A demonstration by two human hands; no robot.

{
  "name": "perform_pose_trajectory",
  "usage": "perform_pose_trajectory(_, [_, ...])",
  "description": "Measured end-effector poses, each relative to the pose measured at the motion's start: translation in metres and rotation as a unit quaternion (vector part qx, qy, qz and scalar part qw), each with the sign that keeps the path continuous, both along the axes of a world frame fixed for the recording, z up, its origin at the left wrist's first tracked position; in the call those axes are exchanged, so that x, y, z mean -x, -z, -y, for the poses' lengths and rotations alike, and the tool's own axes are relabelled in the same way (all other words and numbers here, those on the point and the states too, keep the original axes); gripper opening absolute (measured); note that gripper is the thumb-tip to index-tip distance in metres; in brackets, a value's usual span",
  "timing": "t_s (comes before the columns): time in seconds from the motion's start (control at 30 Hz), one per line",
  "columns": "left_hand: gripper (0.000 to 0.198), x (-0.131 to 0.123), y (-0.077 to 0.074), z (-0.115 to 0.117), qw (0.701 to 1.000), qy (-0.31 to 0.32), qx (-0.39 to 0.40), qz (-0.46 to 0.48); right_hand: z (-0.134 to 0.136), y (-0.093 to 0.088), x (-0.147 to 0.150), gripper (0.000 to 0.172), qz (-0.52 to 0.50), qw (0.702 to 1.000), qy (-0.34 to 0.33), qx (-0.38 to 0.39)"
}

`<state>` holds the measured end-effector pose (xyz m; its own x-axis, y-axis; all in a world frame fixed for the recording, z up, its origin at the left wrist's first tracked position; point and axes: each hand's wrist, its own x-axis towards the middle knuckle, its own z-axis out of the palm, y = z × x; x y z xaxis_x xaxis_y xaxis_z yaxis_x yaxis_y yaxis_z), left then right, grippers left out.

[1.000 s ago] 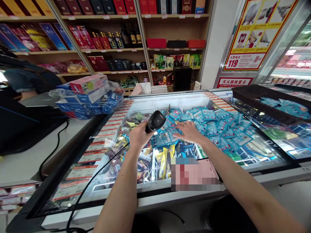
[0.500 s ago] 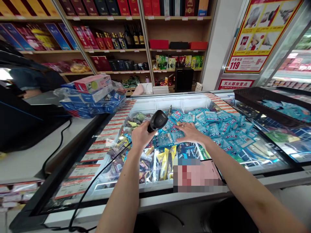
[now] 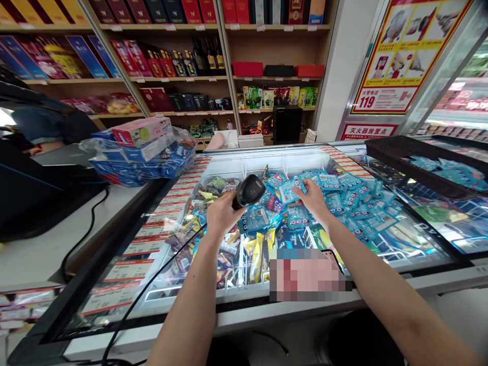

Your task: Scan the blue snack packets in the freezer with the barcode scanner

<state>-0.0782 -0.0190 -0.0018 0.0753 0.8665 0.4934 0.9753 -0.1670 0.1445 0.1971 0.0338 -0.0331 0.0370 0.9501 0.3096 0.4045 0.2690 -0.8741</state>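
My left hand [image 3: 223, 213] is shut around the grip of a black handheld barcode scanner [image 3: 248, 191], whose head points up and to the right. Its black cable [image 3: 160, 269] runs down past my forearm. My right hand [image 3: 313, 198] pinches a light blue foil packet [image 3: 288, 192] just above a heap of similar blue packets [image 3: 339, 203]. These lie in an open chest freezer [image 3: 267, 163]. Mixed snack bags and yellow packets [image 3: 255, 259] fill its near and left parts, below both hands.
A plastic-wrapped stack of blue boxes [image 3: 143, 152] sits on the white counter [image 3: 57, 239] at left, beyond the freezer edge. A black tray [image 3: 415, 162] rests on a glass-topped freezer at right. Wooden shelves of boxed goods stand behind. A pixelated patch covers something near the front.
My right hand has lifted from lying flat on the blue packets and now pinches one, slightly farther right and up. The scanner in my left hand has barely moved.
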Motion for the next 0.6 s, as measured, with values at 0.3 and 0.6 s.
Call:
perform_pose_trajectory(0.3, [0.039,-0.012,0.002,0.004,0.996,0.078,0.013,0.029,-0.006,0.005,-0.003,0.048,-0.211,0.977,-0.029,-0.006])
perform_pose_trajectory(0.6, [0.034,-0.013,0.002,0.004,0.993,0.107,0.028,0.033,-0.008,0.008,-0.005,0.050,-0.243,0.969,-0.038,-0.025])
